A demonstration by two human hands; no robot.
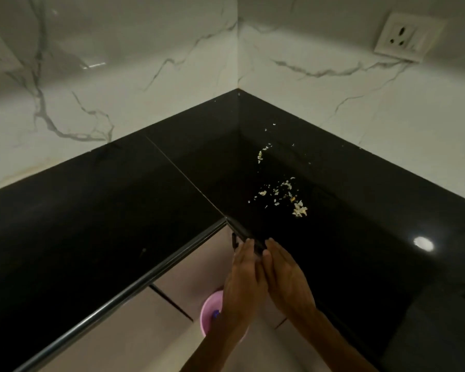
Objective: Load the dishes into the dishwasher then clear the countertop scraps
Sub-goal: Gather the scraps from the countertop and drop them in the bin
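Observation:
Pale food scraps (pixel 285 194) lie scattered on the black L-shaped countertop (pixel 118 210), with a few more bits (pixel 261 154) nearer the corner. My left hand (pixel 242 280) and my right hand (pixel 285 280) are side by side at the counter's inner front edge, fingers straight, palms facing each other and touching. Neither hand holds anything. The scraps lie a short way beyond the fingertips. A pink bowl (pixel 210 310) stands on the floor below, partly hidden by my left forearm.
White marble-look walls meet at the corner behind the counter. A wall socket (pixel 403 36) sits at the upper right. A metal trim (pixel 134 285) runs along the counter's front edge. Beige floor tiles show below. A light reflection (pixel 423 242) glints on the right counter.

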